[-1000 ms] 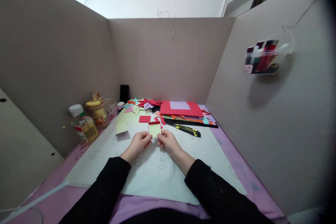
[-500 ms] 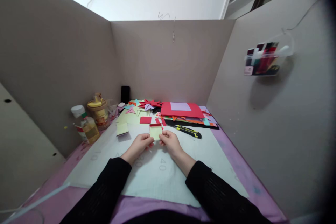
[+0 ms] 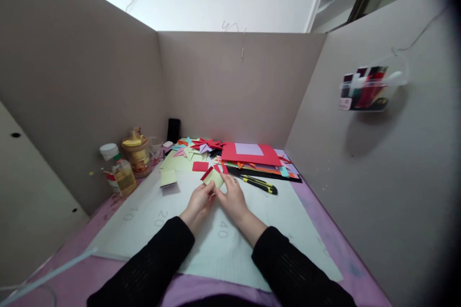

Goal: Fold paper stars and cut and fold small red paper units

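Between my hands is a small pale-yellow paper piece (image 3: 213, 178) with a red strip along its upper left edge, tilted to one side. My left hand (image 3: 200, 199) pinches its lower left part, thumb on top. On the right side, my right hand (image 3: 232, 194) has its thumb and fingers closed on the paper's edge. A red paper square (image 3: 200, 166) lies just beyond, with red paper strips (image 3: 221, 169) beside it. Left of my hands sits another folded pale-yellow paper piece (image 3: 168, 178).
A yellow-and-black utility knife (image 3: 259, 184) lies to the right. Behind are stacked red paper sheets (image 3: 248, 157) and folded paper stars (image 3: 207, 144). A bottle (image 3: 118, 172) and a lidded cup (image 3: 137, 153) stand left. Grey panels (image 3: 237, 86) enclose the table; a plastic holder (image 3: 367, 88) hangs right.
The paper piece has turned from upright to tilted, its red strip now slanting at the upper left. My right hand has shifted up along its side, and both hands are closer together.
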### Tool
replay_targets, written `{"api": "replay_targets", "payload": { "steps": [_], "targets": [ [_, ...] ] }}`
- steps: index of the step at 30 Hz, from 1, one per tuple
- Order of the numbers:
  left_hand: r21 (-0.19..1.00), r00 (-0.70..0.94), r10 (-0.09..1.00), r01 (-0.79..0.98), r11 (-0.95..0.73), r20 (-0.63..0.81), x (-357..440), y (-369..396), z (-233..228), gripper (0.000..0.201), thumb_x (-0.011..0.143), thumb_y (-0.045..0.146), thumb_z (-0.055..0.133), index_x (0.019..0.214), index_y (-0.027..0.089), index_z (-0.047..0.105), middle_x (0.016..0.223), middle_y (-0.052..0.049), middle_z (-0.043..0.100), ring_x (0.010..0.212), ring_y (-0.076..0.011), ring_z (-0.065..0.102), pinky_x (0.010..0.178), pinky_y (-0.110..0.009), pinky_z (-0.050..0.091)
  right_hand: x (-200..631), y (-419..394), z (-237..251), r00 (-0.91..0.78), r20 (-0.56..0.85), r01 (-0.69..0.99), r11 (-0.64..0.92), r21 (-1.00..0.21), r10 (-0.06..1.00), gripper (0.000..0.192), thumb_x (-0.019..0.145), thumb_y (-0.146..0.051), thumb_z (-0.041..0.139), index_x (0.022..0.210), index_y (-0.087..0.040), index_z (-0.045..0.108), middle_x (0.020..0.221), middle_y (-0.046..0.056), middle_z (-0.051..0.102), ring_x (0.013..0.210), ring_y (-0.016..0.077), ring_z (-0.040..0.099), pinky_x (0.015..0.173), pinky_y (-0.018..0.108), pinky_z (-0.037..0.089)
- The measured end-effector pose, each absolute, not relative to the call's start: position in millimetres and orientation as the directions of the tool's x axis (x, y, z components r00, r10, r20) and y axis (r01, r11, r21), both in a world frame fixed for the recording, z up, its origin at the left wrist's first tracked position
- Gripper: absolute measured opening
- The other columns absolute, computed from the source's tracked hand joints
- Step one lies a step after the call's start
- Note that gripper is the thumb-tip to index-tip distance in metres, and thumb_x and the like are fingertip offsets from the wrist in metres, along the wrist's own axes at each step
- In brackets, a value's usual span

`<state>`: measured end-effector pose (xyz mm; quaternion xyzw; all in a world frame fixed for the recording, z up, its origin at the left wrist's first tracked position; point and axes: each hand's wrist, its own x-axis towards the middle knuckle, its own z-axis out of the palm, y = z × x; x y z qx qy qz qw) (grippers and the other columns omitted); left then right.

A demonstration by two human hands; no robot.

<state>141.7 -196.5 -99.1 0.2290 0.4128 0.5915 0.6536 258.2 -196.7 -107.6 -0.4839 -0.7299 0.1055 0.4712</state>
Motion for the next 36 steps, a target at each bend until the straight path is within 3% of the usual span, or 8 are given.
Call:
{"api": "replay_targets", "payload": {
  "steps": [3,12,19,23,25,27,31,36],
  "targets": [
    [0.82,-0.04,0.97,-0.543,0.182,-0.241,141,-196,-106,0.025,0.06,0.025,0.08,0.068,0.012,0.061,0.058,0.001,0.06,0.05,-0.0085,0.052,0.049,-0.02,0.039,258,-197,-109,-0.119,0.564,0.716,0.465,-0.522,0.817,0.064,0.073,-0.029,0.06,0.134,-0.015,0.044,0.128,0.015,0.05,0.119,0.0304,0.043,0.101,0.044,0.037],
    [0.891,-0.083,0.988,-0.445,0.083,-0.133,139,-194,-120,0.033,0.054,0.035,0.082,0.06,0.012,0.06,0.054,0.001,0.058,0.049,-0.0099,0.052,0.051,-0.022,0.037,253,-206,-105,-0.116,0.574,0.829,0.397,-0.394,0.81,0.068,0.074,-0.024,0.055,0.139,-0.013,0.037,0.129,0.017,0.05,0.121,0.0327,0.04,0.102,0.046,0.032],
    [0.891,-0.063,0.99,-0.446,0.082,-0.123,141,-199,-117,0.034,0.058,0.04,0.079,0.064,0.013,0.058,0.055,0.002,0.058,0.051,-0.0105,0.052,0.052,-0.023,0.04,253,-205,-100,-0.102,0.533,0.811,0.38,-0.445,0.84,0.062,0.072,-0.022,0.058,0.132,-0.013,0.045,0.125,0.019,0.053,0.117,0.0335,0.045,0.097,0.046,0.036],
    [0.948,-0.106,0.99,-0.314,0.053,-0.09,133,-197,-113,0.029,0.063,0.039,0.073,0.069,0.013,0.061,0.055,0.002,0.058,0.047,-0.0091,0.049,0.048,-0.021,0.035,255,-200,-103,-0.069,0.478,0.578,0.425,-0.696,0.876,0.066,0.066,-0.026,0.065,0.128,-0.015,0.046,0.124,0.017,0.053,0.115,0.0315,0.048,0.096,0.044,0.039],
    [0.973,-0.079,0.995,-0.226,0.048,-0.068,128,-195,-109,0.028,0.066,0.039,0.07,0.074,0.013,0.064,0.057,0.002,0.06,0.046,-0.0093,0.048,0.047,-0.021,0.033,258,-196,-105,-0.067,0.38,0.315,0.381,-0.869,0.923,0.064,0.066,-0.032,0.067,0.125,-0.017,0.047,0.115,0.014,0.059,0.103,0.0268,0.056,0.087,0.039,0.046],
    [0.987,-0.01,0.999,-0.156,0.042,-0.044,125,-194,-106,0.029,0.066,0.039,0.067,0.077,0.013,0.065,0.059,0.001,0.061,0.047,-0.0103,0.049,0.047,-0.021,0.033,261,-192,-106,-0.108,0.255,0.05,0.261,-0.964,0.961,0.049,0.069,-0.036,0.065,0.112,-0.017,0.054,0.096,0.009,0.065,0.084,0.0215,0.061,0.075,0.034,0.049],
    [1.0,0.037,0.999,-0.005,-0.003,0.003,123,-194,-105,0.027,0.069,0.04,0.064,0.067,0.013,0.061,0.055,0.002,0.056,0.046,-0.0104,0.045,0.046,-0.022,0.03,267,-187,-106,-0.142,0.127,-0.145,0.106,-0.984,0.982,0.025,0.064,-0.038,0.069,0.072,-0.017,0.058,0.062,0.0,0.06,0.055,0.0135,0.053,0.055,0.026,0.043],
    [0.998,0.18,0.984,0.056,-0.019,0.008,123,-193,-110,0.025,0.072,0.038,0.061,0.071,0.013,0.061,0.057,0.002,0.056,0.047,-0.0103,0.044,0.045,-0.022,0.03,268,-185,-109,-0.074,0.075,-0.254,0.054,-0.966,0.994,0.024,0.059,-0.034,0.071,0.067,-0.017,0.056,0.055,-0.003,0.057,0.047,0.0106,0.048,0.048,0.023,0.038]
  ]
}}
